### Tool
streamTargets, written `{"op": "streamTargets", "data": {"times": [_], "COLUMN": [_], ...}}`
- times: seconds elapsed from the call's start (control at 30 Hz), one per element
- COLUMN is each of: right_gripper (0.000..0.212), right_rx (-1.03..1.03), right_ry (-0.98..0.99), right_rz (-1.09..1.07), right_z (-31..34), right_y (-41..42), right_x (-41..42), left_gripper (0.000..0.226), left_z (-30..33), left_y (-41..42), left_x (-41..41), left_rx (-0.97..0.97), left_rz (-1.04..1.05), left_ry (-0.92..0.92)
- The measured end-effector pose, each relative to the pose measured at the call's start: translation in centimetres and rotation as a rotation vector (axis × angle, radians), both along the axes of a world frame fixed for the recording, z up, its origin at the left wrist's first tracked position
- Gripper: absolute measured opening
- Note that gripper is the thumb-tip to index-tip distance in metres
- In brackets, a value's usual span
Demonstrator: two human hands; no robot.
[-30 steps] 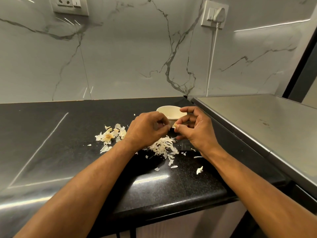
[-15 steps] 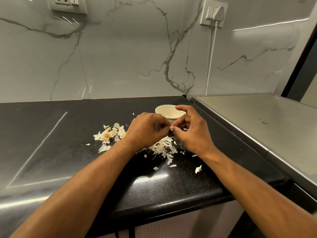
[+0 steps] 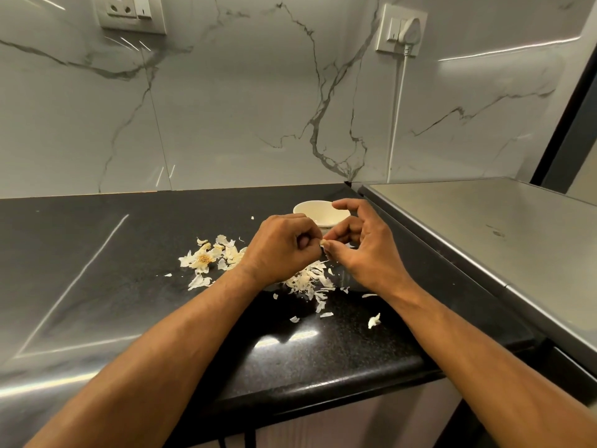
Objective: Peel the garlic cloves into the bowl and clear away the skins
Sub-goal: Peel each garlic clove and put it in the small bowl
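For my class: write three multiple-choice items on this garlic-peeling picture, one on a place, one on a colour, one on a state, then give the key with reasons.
1. Where is the bowl?
A. Beyond the hands
B. At the counter's near edge
C. On the steel surface

2. What colour is the countertop?
A. White
B. Black
C. Green

3. What are the hands doing?
A. Lying flat
B. Lifting the bowl
C. Both pinching a garlic clove

Key: A, the bowl shows behind the fingers; B, the skins lie on a dark surface; C, left hand and right hand meet on the clove.
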State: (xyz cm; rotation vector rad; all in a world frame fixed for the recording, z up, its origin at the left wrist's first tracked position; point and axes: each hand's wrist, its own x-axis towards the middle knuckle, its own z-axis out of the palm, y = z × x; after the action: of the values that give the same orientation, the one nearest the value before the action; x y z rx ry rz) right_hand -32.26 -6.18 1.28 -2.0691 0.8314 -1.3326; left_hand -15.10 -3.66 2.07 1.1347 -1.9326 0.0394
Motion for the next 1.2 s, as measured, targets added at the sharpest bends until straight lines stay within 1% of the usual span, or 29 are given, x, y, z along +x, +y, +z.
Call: {"op": "streamTargets", "data": {"times": [0.07, 0.13, 0.2, 0.27, 0.33, 0.4, 0.5, 0.63, 0.8, 0.97, 1.2], "right_gripper": [0.059, 0.059, 0.059, 0.059, 0.058, 0.053, 0.042, 0.034, 0.033, 0.041, 0.023], "right_rx": [0.007, 0.026, 0.080, 0.148, 0.219, 0.279, 0.344, 0.362, 0.304, 0.299, 0.254], "right_ry": [0.006, -0.007, -0.069, -0.152, -0.229, -0.282, -0.330, -0.332, -0.252, -0.230, -0.186], "right_rz": [0.035, 0.081, 0.145, 0.213, 0.272, 0.314, 0.340, 0.288, 0.208, 0.196, 0.198], "right_z": [0.09, 0.19, 0.42, 0.66, 0.74, 0.82, 0.79, 0.55, 0.40, 0.43, 0.19], "right_y": [0.03, 0.08, 0.10, 0.11, 0.07, 0.08, 0.07, -0.10, -0.08, 0.10, 0.00], "right_x": [-0.10, -0.22, -0.44, -0.51, -0.61, -0.71, -0.65, -0.52, -0.43, -0.39, -0.29], "left_gripper": [0.007, 0.004, 0.004, 0.009, 0.014, 0.016, 0.013, 0.014, 0.013, 0.010, 0.008], "left_z": [0.03, 0.18, 0.49, 0.80, 0.99, 1.02, 0.87, 0.73, 0.61, 0.58, 0.47], "left_y": [0.01, 0.16, 0.47, 0.75, 0.78, 0.71, 0.52, 0.48, 0.48, 0.34, 0.40], "left_x": [0.15, 0.30, 0.24, 0.17, 0.16, 0.42, 0.95, 0.72, 0.56, 0.63, 0.07], "left_rx": [0.073, 0.191, 0.291, 0.360, 0.404, 0.423, 0.445, 0.472, 0.453, 0.443, 0.388], "left_rz": [-0.012, -0.063, -0.120, -0.143, -0.150, -0.136, -0.117, -0.150, -0.196, -0.178, -0.114], "left_ry": [0.073, 0.173, 0.292, 0.397, 0.464, 0.491, 0.486, 0.466, 0.458, 0.457, 0.315]}}
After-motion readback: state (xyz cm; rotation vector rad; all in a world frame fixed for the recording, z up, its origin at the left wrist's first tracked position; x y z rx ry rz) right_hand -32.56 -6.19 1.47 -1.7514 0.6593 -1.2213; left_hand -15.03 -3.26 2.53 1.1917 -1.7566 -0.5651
